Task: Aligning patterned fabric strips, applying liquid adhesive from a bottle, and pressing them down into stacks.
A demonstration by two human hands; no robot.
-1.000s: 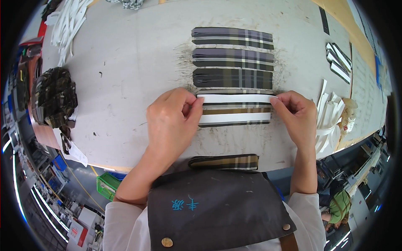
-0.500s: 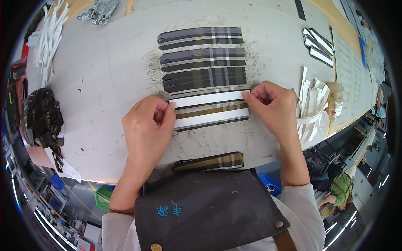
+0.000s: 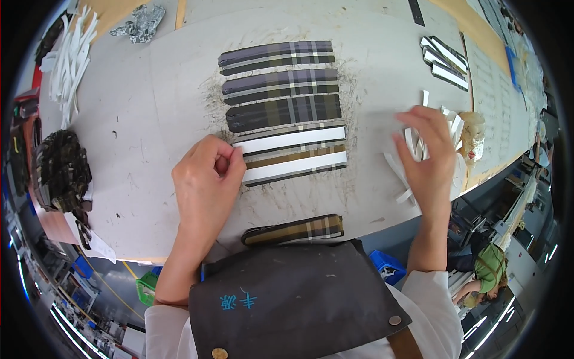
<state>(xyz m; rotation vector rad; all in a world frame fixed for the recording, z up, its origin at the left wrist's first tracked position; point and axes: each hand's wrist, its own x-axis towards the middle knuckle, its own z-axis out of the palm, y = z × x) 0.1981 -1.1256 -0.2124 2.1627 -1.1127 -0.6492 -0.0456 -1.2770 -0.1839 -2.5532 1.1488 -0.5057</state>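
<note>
On the grey table [image 3: 137,137], four plaid strips lie in a column, and the lowest strip [image 3: 291,157] carries two white tapes. The left hand [image 3: 206,179] pinches its 9 o'clock end. The right hand [image 3: 426,157] is open and empty over the loose white tapes [image 3: 412,149] at 3 o'clock. The taping step seems in hand; the next move likely needs one tape picked cleanly.
</note>
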